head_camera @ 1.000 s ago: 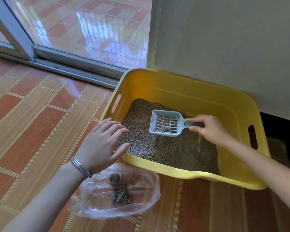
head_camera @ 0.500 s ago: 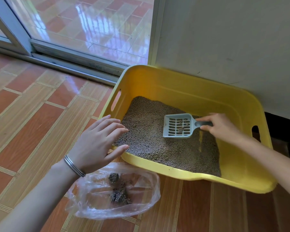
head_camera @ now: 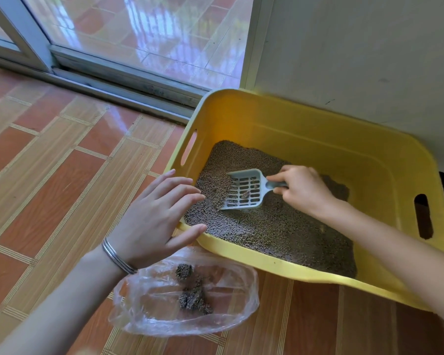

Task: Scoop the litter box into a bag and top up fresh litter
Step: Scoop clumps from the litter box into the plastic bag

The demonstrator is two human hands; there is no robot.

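Beside the wall, grip of right hand pinches scoop inside litter box; left hand spread over its rim.

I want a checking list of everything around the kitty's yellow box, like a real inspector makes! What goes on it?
Surface: tiled floor, brown and tan, bears box and bag.
Job's things: yellow litter box holds grey-brown litter; grey slotted scoop dips into it, a few bits inside; clear plastic bag on the floor before the box holds dark clumps.
Clutter: nothing seen.
Hands: left hand open, fingers straight, at the box's near-left corner; right hand grips the scoop's handle.
Cables: nothing seen.
Surroundings: sliding glass door at far left; pale wall behind the box.
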